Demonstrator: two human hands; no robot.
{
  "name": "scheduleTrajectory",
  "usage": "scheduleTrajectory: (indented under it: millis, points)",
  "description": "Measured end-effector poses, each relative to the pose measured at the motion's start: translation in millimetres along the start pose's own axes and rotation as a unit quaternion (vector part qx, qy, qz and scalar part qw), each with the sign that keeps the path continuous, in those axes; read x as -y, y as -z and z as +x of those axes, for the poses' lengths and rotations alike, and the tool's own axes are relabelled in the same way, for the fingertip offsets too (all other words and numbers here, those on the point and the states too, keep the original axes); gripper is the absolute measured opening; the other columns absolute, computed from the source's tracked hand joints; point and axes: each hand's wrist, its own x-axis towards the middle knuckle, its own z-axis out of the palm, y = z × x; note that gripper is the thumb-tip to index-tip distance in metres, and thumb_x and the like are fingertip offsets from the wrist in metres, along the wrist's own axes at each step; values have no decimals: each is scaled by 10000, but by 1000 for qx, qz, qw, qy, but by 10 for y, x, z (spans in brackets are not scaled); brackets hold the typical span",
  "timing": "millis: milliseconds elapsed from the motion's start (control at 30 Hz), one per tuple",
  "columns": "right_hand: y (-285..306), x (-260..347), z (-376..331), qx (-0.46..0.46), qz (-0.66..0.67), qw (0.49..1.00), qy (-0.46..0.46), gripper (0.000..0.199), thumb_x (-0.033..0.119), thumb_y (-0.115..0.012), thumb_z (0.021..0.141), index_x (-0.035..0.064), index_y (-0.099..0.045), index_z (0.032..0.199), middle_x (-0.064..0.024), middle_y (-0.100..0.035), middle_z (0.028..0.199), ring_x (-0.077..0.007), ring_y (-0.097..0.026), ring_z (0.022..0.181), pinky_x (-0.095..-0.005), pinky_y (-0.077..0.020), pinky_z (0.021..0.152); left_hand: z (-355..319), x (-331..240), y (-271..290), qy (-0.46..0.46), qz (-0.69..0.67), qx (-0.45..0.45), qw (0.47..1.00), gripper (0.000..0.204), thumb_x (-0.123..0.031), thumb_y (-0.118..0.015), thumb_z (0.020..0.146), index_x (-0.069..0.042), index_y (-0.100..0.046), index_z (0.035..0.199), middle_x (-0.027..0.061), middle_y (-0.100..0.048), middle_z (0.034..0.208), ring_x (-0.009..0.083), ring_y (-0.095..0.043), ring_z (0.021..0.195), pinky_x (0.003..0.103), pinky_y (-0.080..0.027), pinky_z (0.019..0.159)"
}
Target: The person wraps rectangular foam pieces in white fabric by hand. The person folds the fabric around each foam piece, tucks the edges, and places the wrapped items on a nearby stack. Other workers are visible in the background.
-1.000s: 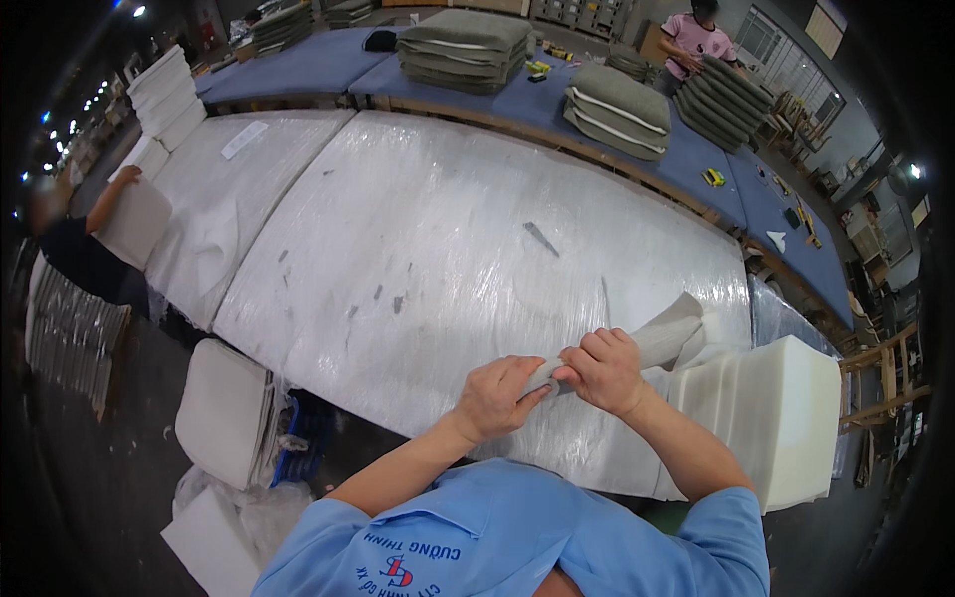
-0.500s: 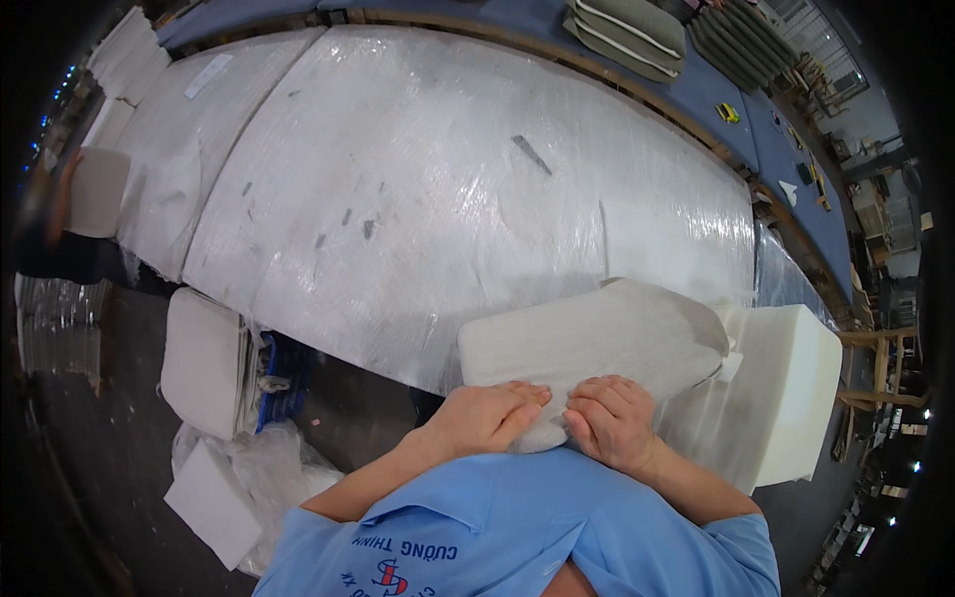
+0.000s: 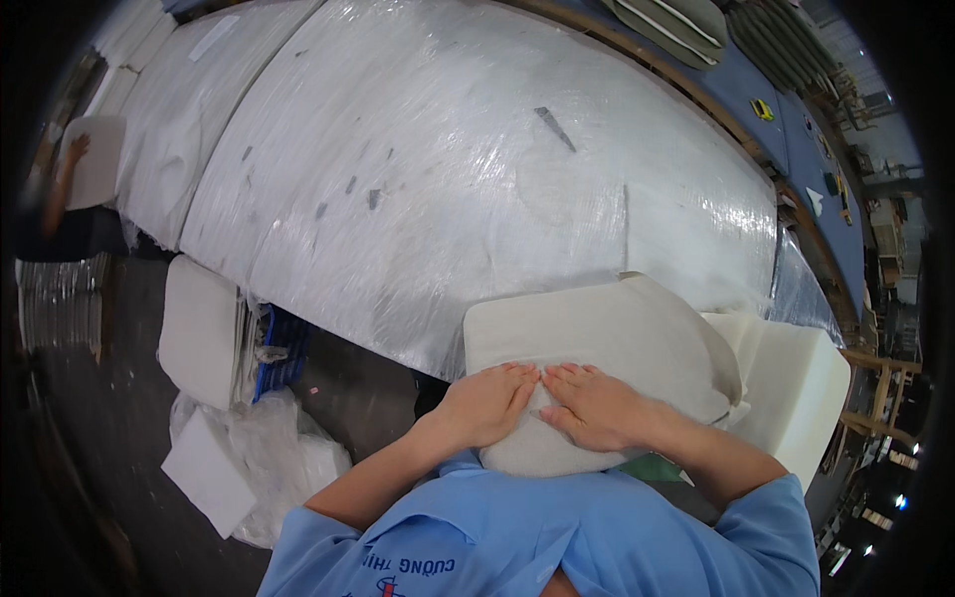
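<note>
A beige fabric-covered cushion lies across the near edge of the plastic-wrapped table, its near end close against my blue shirt. My left hand rests flat on its surface, fingers stretched toward the middle. Beside it, my right hand also lies flat on the fabric, fingertips almost meeting those of the left. At the cushion's right end the cover has a loose, folded edge. White foam blocks stand just to the right, partly behind the cushion.
Plastic film covers the wide table. On the left, cushions stack by a blue crate, above a plastic bag and white foam piece. Another person's hand holds a cushion far left. Green cushions lie back right.
My hands have gone from curled fingers gripping the cushion's near edge to lying flat on top. The cushion's near part now spreads wider and flatter, and the view has shifted slightly.
</note>
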Motion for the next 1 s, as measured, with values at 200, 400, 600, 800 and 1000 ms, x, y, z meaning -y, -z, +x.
scheduleTrajectory:
  millis: [200,400,600,800,1000]
  points:
    - [-155,-396,605,3,0,1000,-14,698,433,-342,1099,-94,-386,1554,-289,-374,1634,-423,-336,1538,-513,-255,1266,422,525,-217,22,10,-32,999,497,-274,-374,1104,4,-573,1464,192,-581,1504,352,-494,1441,438,-363,1223]
    - [-277,-753,1202,8,15,1000,-12,661,393,-329,1099,-73,-387,1564,-262,-396,1633,-396,-350,1536,-507,-270,1258,862,928,-271,66,9,-19,998,484,-248,-379,1086,7,-586,1443,197,-565,1517,342,-494,1434,444,-361,1221]
    - [-368,-998,1768,2,13,1000,10,633,372,-322,1101,-74,-435,1535,-258,-437,1606,-367,-375,1525,-467,-299,1249,1149,1323,-374,105,20,-59,993,480,-264,-381,1081,-8,-604,1421,193,-579,1501,341,-508,1418,446,-392,1197]
    - [-170,-1131,1831,28,89,995,-46,623,436,-360,1105,10,-467,1548,-215,-465,1606,-379,-430,1485,-410,-336,1232,1492,1262,-282,138,32,-30,989,487,-297,-385,1066,-58,-620,1419,213,-632,1423,386,-586,1327,473,-441,1147]
    - [767,-381,57,102,130,986,-33,589,470,-406,1102,37,-582,1459,-176,-586,1503,-375,-514,1411,-428,-387,1194,1184,1368,-161,134,21,-203,970,439,-328,-476,1050,-48,-708,1295,198,-739,1234,389,-702,1138,439,-533,1011]
